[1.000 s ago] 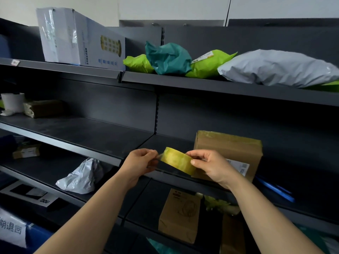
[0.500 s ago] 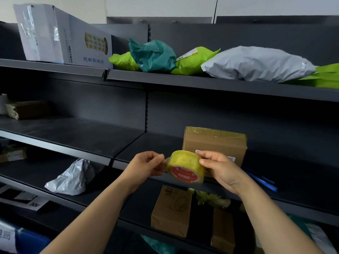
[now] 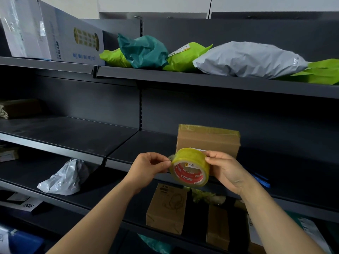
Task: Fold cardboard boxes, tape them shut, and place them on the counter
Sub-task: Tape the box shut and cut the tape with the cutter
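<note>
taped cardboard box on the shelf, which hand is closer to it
Right. The right hand overlaps the lower edge of the taped cardboard box; the left hand is off to its left, pinching the tape roll.

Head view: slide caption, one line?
Right hand holds a yellow tape roll, left hand pinches its loose end, before a taped box.
</note>
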A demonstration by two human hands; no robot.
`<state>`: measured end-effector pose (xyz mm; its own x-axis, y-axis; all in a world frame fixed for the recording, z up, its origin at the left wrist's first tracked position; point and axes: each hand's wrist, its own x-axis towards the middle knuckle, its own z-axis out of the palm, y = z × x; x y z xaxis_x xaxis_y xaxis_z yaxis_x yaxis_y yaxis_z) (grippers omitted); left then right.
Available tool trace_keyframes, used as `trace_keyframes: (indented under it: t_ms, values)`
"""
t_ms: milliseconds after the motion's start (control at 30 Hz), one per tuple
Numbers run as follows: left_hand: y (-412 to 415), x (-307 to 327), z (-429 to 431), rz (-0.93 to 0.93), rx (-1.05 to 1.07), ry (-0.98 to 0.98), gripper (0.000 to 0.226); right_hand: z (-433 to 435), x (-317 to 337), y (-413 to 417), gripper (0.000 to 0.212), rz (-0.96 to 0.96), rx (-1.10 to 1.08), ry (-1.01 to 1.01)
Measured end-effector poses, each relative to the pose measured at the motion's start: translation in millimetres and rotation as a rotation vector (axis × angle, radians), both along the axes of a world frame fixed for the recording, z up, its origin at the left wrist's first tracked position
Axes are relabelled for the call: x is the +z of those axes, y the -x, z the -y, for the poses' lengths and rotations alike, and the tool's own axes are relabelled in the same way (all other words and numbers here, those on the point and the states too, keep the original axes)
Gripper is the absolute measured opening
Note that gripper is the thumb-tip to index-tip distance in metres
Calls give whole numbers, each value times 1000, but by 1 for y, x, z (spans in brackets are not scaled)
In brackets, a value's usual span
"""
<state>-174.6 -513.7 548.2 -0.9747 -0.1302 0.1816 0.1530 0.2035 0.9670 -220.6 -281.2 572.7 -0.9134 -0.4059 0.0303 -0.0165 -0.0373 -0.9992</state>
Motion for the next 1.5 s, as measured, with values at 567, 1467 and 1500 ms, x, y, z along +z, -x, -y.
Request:
trace_keyframes:
  t_ms: [567,1467,1500]
  values:
    - [-9,17,-5,-27,-167,-175,13,-6,17,-1,27,-63,-1,36]
    - [1,10,-18,139,138,-258,30,-8,9,-5,32,-160,-38,-71]
    - [2,11,-17,194,105,-271,26,-10,9,-5,31,-173,-41,-84]
